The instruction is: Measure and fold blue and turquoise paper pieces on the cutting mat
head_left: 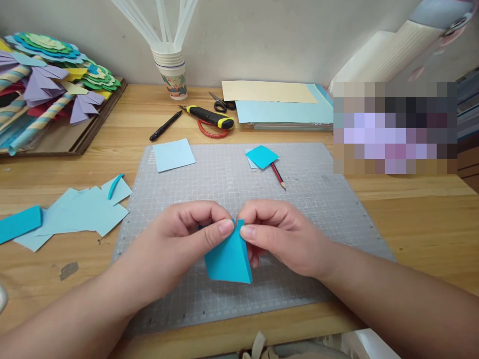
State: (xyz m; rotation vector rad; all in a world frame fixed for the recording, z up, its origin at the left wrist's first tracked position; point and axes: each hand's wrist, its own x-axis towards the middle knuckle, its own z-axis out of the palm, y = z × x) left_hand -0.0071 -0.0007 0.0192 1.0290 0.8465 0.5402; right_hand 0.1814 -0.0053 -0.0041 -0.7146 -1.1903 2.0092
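Note:
Both my hands pinch the top edge of a folded turquoise paper piece (228, 259) just above a grey cutting mat (299, 209). My left hand (187, 234) grips it between thumb and curled fingers on the left side. My right hand (277, 234) grips it the same way on the right, thumbs almost touching. The lower part of the paper hangs down towards me.
On the mat lie a pale blue square (173, 154), a turquoise square (262, 156) and a red pencil (278, 175). Paper scraps (78, 214) lie left. Behind are a pen (164, 126), utility knife (211, 116), scissors (220, 104), paper cups (172, 75), paper sheets (277, 104) and paper flowers (48, 80).

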